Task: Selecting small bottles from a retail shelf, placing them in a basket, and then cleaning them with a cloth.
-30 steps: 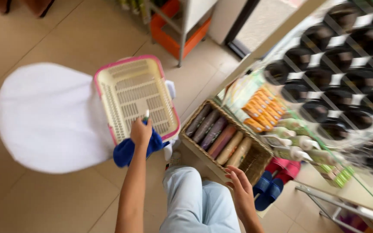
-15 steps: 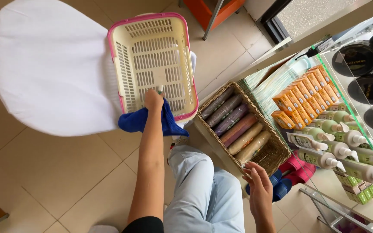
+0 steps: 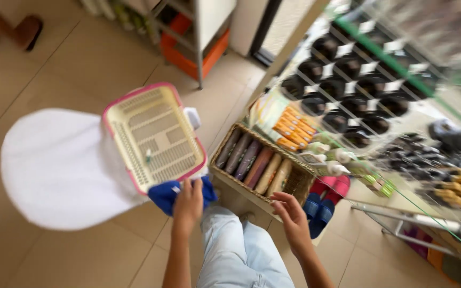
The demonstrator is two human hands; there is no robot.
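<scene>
Our left hand (image 3: 188, 200) gripping a blue cloth (image 3: 169, 194) at the near end of the cream, pink-rimmed basket (image 3: 153, 136), its long axis running away from us, a small item inside, our right hand (image 3: 290, 216) loosely spread, holding nothing, just right of it near the wicker tray (image 3: 260, 162) of long packets.

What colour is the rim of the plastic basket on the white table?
The basket rim is pink; its slotted body is cream. The head view shows it best.
</scene>
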